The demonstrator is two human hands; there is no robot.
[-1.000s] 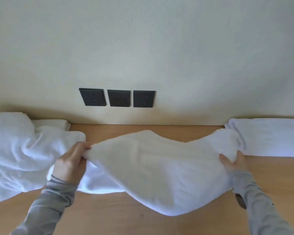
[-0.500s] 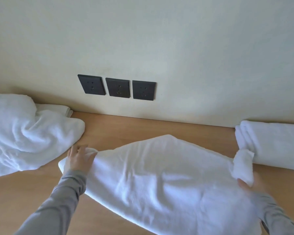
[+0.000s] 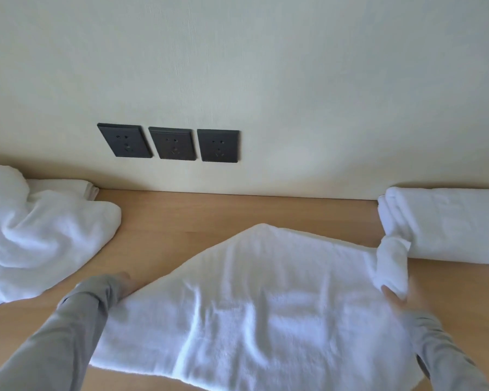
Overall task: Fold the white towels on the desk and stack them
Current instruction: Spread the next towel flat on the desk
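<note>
white towel (image 3: 266, 306) lies spread on the wooden desk (image 3: 209, 213), centre front, peak toward the wall (image 3: 294, 80). right hand (image 3: 404, 303) pinches its bunched right corner. left hand (image 3: 126, 282) at the left edge, mostly behind the grey sleeve (image 3: 68, 334); grip: cannot tell. crumpled towels (image 3: 40, 235) far left, folded towel stack (image 3: 449, 227) far right, just beside the pinched corner. three black sockets (image 3: 170, 143) on the wall above.

You are looking at a wooden desk (image 3: 237, 210) that is running along the wall. A crumpled towel (image 3: 40, 235) is lying heaped at its left edge, and a folded towel (image 3: 65, 186) is sitting behind it in the back left corner. A folded pile (image 3: 449, 227) is resting at the back right. A spread towel (image 3: 251, 306) is lying across the middle toward the front edge, with its right corner bunching up.
</note>
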